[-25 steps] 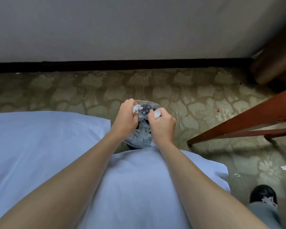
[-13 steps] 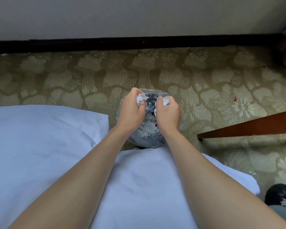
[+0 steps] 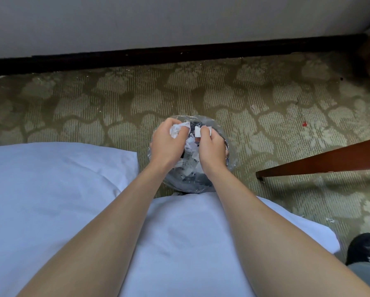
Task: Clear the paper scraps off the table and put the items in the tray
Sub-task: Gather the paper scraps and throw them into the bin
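White crumpled paper scraps (image 3: pixel 178 130) are clutched in left hand (image 3: pixel 166 145) and right hand (image 3: pixel 212 146) above a plastic-lined bin (image 3: pixel 188 182).

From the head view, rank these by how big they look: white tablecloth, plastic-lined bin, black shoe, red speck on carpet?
White tablecloth: largest, though nearest the camera
Round bin lined with clear plastic
Black shoe, cut off by the frame
Red speck on carpet

Patterned carpet floor (image 3: pixel 94 108) here: plastic-lined bin (image 3: pixel 188 183) standing on it, wooden leg (image 3: pixel 319 161) planted alongside, stray paper scraps (image 3: pixel 330 220) lower right.
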A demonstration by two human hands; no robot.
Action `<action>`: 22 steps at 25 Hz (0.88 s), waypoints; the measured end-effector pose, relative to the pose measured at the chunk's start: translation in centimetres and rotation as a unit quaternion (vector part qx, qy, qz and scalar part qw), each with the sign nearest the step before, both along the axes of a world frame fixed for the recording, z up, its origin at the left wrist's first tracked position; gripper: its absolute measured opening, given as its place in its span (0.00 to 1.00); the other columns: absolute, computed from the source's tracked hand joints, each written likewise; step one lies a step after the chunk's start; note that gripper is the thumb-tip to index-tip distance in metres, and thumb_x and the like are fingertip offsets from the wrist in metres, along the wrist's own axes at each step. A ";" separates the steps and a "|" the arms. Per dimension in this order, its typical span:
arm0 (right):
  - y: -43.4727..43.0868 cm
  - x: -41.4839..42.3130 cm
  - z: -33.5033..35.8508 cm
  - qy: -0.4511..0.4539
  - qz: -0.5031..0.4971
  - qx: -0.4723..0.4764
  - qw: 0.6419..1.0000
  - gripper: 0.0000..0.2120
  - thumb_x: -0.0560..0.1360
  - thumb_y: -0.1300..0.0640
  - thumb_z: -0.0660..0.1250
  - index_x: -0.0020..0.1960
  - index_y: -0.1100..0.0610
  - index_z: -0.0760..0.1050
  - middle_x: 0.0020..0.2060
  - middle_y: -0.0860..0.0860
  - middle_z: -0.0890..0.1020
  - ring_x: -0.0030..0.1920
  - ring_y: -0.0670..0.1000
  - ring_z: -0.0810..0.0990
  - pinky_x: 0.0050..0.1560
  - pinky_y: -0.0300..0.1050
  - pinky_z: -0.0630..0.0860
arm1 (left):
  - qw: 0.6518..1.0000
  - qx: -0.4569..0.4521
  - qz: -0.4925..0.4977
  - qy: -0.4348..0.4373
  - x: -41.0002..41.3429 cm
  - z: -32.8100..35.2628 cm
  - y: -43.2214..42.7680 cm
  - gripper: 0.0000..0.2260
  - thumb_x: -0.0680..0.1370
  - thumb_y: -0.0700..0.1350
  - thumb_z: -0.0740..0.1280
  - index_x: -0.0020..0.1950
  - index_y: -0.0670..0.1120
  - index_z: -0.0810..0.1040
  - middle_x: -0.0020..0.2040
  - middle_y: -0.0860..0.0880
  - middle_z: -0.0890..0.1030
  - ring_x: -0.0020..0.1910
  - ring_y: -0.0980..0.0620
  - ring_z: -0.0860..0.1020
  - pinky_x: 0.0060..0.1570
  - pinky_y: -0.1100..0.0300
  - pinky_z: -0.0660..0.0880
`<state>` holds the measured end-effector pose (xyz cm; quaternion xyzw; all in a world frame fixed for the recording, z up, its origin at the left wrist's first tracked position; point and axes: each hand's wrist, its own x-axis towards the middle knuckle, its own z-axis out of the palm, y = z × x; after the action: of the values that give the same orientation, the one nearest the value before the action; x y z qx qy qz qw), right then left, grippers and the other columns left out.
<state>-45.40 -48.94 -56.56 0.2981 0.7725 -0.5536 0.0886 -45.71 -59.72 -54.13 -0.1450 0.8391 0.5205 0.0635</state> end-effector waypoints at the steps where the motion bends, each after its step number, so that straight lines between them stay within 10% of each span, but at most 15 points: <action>1: -0.1 0.0 0.0 -0.004 0.000 0.000 1.000 0.18 0.75 0.43 0.53 0.29 0.48 0.66 0.29 0.43 0.72 0.47 0.55 0.68 0.46 0.50 0.62 | 1.000 0.000 0.001 -0.004 0.0 0.0 0.0 0.05 0.75 0.54 0.64 0.45 0.54 0.76 0.45 0.54 0.80 0.46 0.52 0.78 0.54 0.42 0.75; 6: 0.0 -0.3 -0.1 -0.017 -0.013 -0.005 1.000 0.23 0.76 0.42 0.50 0.30 0.51 0.71 0.27 0.44 0.73 0.43 0.54 0.71 0.55 0.57 0.70 | 1.000 -0.003 0.003 -0.017 -0.2 -0.1 0.2 0.04 0.75 0.52 0.67 0.47 0.54 0.77 0.49 0.56 0.80 0.52 0.53 0.77 0.60 0.43 0.72; 15: 0.1 -0.2 -0.3 -0.051 -0.015 0.006 0.999 0.27 0.79 0.42 0.47 0.39 0.53 0.79 0.41 0.52 0.82 0.42 0.54 0.77 0.42 0.48 0.69 | 1.000 -0.013 -0.006 -0.027 -0.4 -0.6 0.0 0.11 0.76 0.39 0.61 0.47 0.54 0.78 0.50 0.54 0.80 0.49 0.54 0.78 0.57 0.46 0.74; 22: 0.3 0.0 -0.8 -0.035 0.004 -0.030 0.999 0.19 0.80 0.49 0.53 0.49 0.51 0.82 0.45 0.46 0.83 0.47 0.48 0.79 0.48 0.48 0.73 | 1.000 -0.007 -0.010 -0.014 -0.6 -1.5 0.0 0.10 0.78 0.39 0.60 0.49 0.51 0.79 0.49 0.53 0.80 0.46 0.58 0.77 0.44 0.61 0.71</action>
<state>-45.44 -48.64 -57.32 0.3114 0.7535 -0.5649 0.1270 -46.30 -59.68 -55.66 -0.1441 0.8434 0.5115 0.0796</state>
